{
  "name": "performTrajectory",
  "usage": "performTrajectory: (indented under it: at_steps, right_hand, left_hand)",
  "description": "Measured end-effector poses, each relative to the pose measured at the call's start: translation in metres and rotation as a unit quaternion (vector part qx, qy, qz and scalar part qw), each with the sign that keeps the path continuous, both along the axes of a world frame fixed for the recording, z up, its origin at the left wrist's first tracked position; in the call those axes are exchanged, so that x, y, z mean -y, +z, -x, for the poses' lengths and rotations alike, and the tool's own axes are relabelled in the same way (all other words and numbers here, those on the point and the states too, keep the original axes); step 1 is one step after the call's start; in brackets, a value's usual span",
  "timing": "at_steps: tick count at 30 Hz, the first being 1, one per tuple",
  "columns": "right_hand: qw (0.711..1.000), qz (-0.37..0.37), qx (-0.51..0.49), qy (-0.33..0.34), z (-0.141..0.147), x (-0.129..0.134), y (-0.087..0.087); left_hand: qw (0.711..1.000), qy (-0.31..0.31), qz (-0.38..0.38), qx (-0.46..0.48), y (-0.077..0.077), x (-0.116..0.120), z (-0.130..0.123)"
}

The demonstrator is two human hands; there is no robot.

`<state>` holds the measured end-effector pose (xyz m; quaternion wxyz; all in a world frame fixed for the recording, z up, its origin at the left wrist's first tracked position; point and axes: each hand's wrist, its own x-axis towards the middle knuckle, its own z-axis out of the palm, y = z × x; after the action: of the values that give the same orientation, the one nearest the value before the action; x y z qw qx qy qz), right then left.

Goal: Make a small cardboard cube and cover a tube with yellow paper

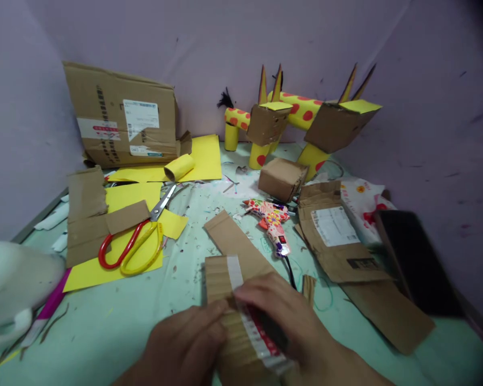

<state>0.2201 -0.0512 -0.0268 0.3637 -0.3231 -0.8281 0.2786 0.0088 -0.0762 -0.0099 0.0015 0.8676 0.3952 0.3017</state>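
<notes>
A cardboard piece [219, 272] with a strip of clear tape and red print lies close in front of me. My left hand [187, 343] grips its left side, fingertips on the top face. From the right, my right hand [285, 313] curls over the same piece, fingers pressed at the tape. A dark patch shows under that palm; I cannot make out whether it is shadow or an object. Just beyond, a flat cardboard strip [241, 244] reaches partly under the right hand. A flower-patterned glue gun [271, 220] lies past it, its cord running toward me.
Red-and-yellow-handled scissors [145, 236] lie on yellow paper [84, 273] at left, near a white mug-like vessel [20, 284]. Behind stand a cardboard box [145, 118], two spotted cardboard animals [268, 126] and a small box [282, 177]. Flattened cardboard [330, 252] and a phone [418, 262] lie right.
</notes>
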Motion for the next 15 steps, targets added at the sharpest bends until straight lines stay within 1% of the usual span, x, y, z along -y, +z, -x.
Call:
performTrajectory:
  at_steps: [1, 2, 3, 4, 6, 8, 10, 13, 15]
  right_hand:
    - [0.999, -0.036, 0.024, 0.020, 0.001, 0.000, -0.002]
    - [0.997, -0.065, 0.044, 0.028, 0.002, 0.001, -0.004]
    - [0.995, -0.079, 0.062, 0.025, 0.002, 0.002, -0.003]
    - [0.993, -0.095, 0.063, 0.027, 0.002, 0.004, -0.002]
    - [0.992, -0.037, 0.113, 0.032, -0.001, 0.008, 0.004]
    - [0.990, -0.046, 0.128, 0.046, -0.004, 0.010, 0.010]
    - [0.988, -0.079, 0.130, 0.029, -0.005, 0.010, 0.010]
    - [0.986, -0.107, 0.122, -0.040, -0.004, 0.007, 0.003]
    - [0.984, -0.106, 0.123, -0.070, -0.003, 0.005, -0.002]
  left_hand:
    - [0.999, -0.013, -0.027, -0.026, -0.006, 0.002, -0.003]
    - [0.998, -0.025, -0.035, -0.050, -0.011, 0.003, -0.006]
    - [0.997, -0.029, -0.038, -0.066, -0.015, 0.004, -0.007]
    - [0.997, -0.019, -0.025, -0.073, -0.017, 0.005, -0.008]
    - [0.997, -0.017, -0.007, -0.072, -0.019, 0.006, -0.006]
    - [0.998, -0.006, -0.002, -0.067, -0.019, 0.005, -0.004]
    - [0.997, 0.012, 0.006, -0.077, -0.017, 0.003, -0.003]
    - [0.994, 0.043, 0.028, -0.101, -0.013, -0.001, -0.006]
    - [0.995, 0.028, 0.034, -0.094, -0.009, -0.001, -0.008]
